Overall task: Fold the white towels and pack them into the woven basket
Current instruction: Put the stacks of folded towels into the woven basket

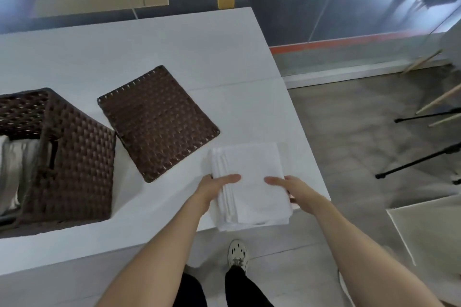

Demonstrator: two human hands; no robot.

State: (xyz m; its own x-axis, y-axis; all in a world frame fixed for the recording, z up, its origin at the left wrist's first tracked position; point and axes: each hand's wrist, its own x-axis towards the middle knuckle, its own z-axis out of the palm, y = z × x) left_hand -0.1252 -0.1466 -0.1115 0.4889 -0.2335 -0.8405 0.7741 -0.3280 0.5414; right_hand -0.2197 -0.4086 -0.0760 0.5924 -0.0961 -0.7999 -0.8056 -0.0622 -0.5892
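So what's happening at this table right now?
A person is packing towels. Both hands, the left hand and right hand, grip a folded white towel near the corner of the white table. The woven basket stands open at left with folded towels inside; its lid lies flat beside it.

The folded towels point(252, 182) are plain white, with no print. The woven basket point(74, 157) is dark brown in a chequered basket weave, with small pale gaps showing between the strands. Its flat lid point(157, 122) has the same dark brown weave, with a row of light dots along the edge. The cloth inside the basket point(12, 169) is off-white to grey. The table point(174, 45) is plain white. The shoe point(238, 254) is cream with dark holes, the trousers point(239, 286) black. The floor point(349, 132) is grey-brown, with an orange-red stripe point(349, 43) along the wall base.
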